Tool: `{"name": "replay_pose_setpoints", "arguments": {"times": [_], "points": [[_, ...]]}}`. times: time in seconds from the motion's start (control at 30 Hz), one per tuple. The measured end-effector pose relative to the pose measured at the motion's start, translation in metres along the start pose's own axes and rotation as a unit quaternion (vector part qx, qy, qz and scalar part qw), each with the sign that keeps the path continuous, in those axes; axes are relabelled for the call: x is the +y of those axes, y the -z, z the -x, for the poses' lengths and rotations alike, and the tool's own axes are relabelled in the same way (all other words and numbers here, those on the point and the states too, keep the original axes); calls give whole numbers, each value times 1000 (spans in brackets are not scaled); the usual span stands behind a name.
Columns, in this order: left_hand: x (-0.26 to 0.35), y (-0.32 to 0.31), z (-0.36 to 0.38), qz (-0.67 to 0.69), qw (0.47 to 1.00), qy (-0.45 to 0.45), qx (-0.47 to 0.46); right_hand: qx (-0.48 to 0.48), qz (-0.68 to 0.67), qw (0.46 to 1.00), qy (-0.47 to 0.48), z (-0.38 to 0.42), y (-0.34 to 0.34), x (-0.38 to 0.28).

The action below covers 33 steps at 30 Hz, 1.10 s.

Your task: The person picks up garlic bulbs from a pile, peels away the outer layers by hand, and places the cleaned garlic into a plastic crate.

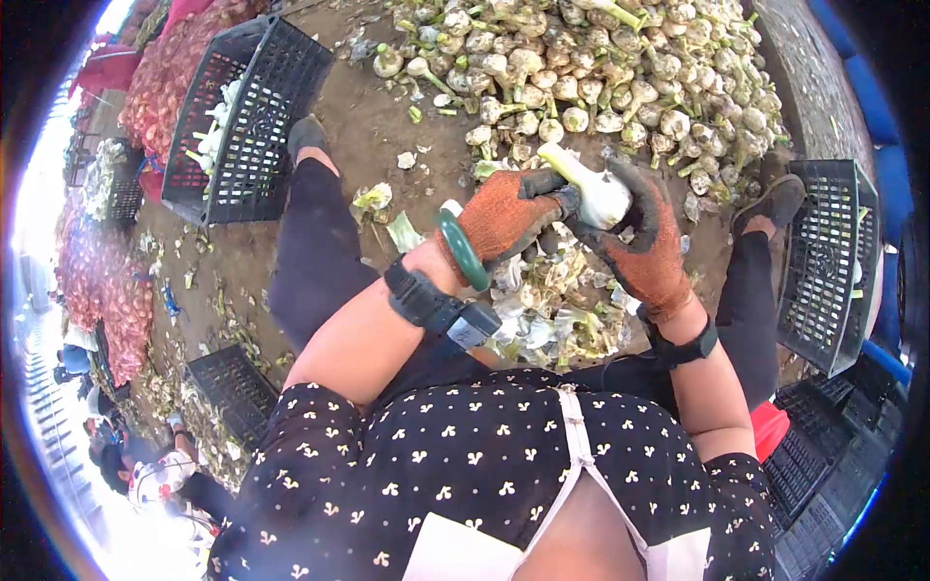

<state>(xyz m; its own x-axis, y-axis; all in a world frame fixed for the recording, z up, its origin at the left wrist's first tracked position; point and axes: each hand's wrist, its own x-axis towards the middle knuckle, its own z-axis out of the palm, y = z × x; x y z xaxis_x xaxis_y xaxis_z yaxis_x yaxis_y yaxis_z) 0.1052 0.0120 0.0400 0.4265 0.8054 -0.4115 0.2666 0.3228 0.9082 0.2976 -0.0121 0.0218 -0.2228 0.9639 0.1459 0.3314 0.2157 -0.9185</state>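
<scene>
Both hands wear orange and dark work gloves. A white garlic bulb (604, 200) with a short pale green stem is between them, above a heap of peeled skins (552, 300). My right hand (642, 232) is wrapped round the bulb's right side, thumb below it and fingers above. My left hand (509, 215) is closed at the bulb's left, its fingers by the stem; whether it grips a small tool is hidden. A large pile of garlic bulbs (620, 77) lies on the ground just beyond the hands.
Black crates stand at the left (242, 126) and right (823, 261), beside my feet. Another dark crate (232, 392) is at the lower left. Filled red net bags (107, 281) line the far left. A person (160, 474) sits at the lower left edge.
</scene>
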Motion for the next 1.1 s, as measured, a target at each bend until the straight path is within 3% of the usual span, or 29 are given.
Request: {"name": "replay_pose_setpoints", "arguments": {"times": [0.03, 0.1, 0.17, 0.2, 0.3, 0.33, 0.43, 0.5, 0.53, 0.57, 0.6, 0.63, 0.67, 0.7, 0.73, 0.77, 0.83, 0.9, 0.93, 0.97, 1.0, 1.03, 1.1], "points": [[-3, -1, -1, 21, 1000, -9, 5, 11, 136, 989, 57, -1, 2, -4], [-4, -1, -2, 24, 1000, -5, 14, 25, 192, 978, 78, -1, 0, -8], [-11, 0, -6, 11, 1000, -19, 21, 21, -107, 992, -65, 1, -4, -8], [-7, -1, -3, -7, 998, -41, 41, 22, -106, 992, -65, 2, -3, -7], [-21, 1, -11, -86, 986, -119, 78, -1, -368, 895, -252, 3, 7, -3], [-26, -2, -11, -11, 984, -158, 82, -10, -276, 935, -221, 2, 5, -6], [-10, 6, -5, -21, 993, -114, 26, -59, -325, 922, -200, 5, 1, -1], [-2, 3, -1, -11, 994, -106, 35, -58, -374, 897, -228, 3, 2, 2], [-10, 1, -8, -113, 970, -202, 75, -138, -539, 797, -234, 3, 6, 23], [-13, -3, -12, -213, 925, -295, 113, -212, -681, 663, -229, 2, 7, 32], [-16, -8, -15, -254, 890, -338, 173, -208, -682, 663, -228, 4, 5, 37], [-19, -13, -13, -253, 890, -339, 170, -156, -408, 893, -107, 5, 0, 41], [-18, -19, -7, -288, 874, -347, 182, -82, -73, 994, 27, 4, -5, 38], [-18, -25, -3, -322, 856, -356, 194, 2, 274, 949, 154, 3, -9, 32], [-22, -33, -4, -321, 843, -393, 180, -8, 315, 940, 133, 6, -1, 21], [-21, -36, -3, -319, 843, -395, 175, 53, 67, 996, 0, 8, -7, 27], [-21, -40, -2, -269, 888, -336, 159, 84, -89, 982, -143, 2, -9, 59], [-20, -36, -9, -223, 894, -339, 189, 49, 69, 995, 44, 1, -4, 54], [-19, -33, -12, -201, 898, -314, 234, 89, -171, 976, -103, -1, -13, 71], [-20, -31, -13, -179, 899, -285, 279, 90, -174, 975, -103, -2, -15, 70], [-14, -35, -10, -126, 916, -236, 300, 31, -359, 923, -135, -2, -19, 68], [-27, -32, -16, -247, 857, -292, 345, -28, -529, 833, -161, -3, -21, 64], [-31, -6, -32, -58, 946, -61, 313, -140, -795, 558, -191, -8, -18, 53]]}}
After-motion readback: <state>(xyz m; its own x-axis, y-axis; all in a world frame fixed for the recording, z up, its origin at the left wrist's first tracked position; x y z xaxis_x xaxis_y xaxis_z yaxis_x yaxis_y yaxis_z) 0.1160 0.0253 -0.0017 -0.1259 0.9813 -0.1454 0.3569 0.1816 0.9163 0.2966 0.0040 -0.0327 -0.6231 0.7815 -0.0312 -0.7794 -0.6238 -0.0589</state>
